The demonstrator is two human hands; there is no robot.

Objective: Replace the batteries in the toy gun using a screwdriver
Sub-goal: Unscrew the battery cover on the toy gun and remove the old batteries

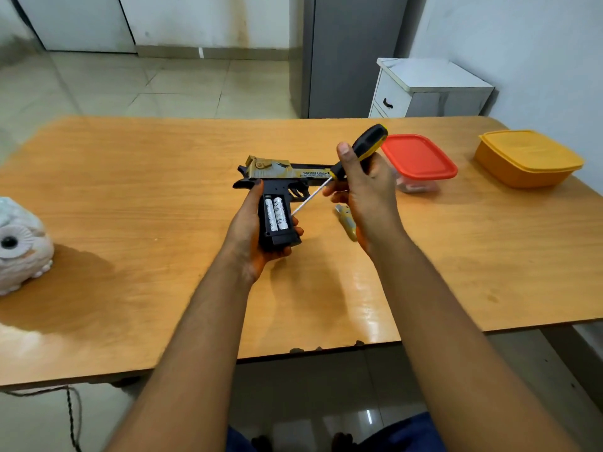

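1. Broad orange-brown wooden bench (130, 197), carrying everything below.
2. Closed yellow-orange plastic lidded tub (527, 158) at far right; contents hidden.
3. Clear plastic box with a red lid (419, 159) just left of it, behind the right hand; something small and pale inside, too blurred to tell.
4. White ceramic owl figure (23, 243) at the left edge.
5. Black and tan camouflage toy gun (284, 172), raised over the middle of the bench, barrel to the right; "DESERT EAGLE" printed on the slide, smaller line beneath unreadable. Handle compartment open, two silver batteries (277, 213) side by side inside, print unreadable.
6. Left hand (251, 233): grip wrapped round the gun's handle from beneath.
7. Right hand (362, 187): grip closed on the black and yellow screwdriver (354, 156), metal tip beside the open compartment's right edge.
8. Small tan cover piece (346, 218) flat on the bench, partly behind the right wrist.
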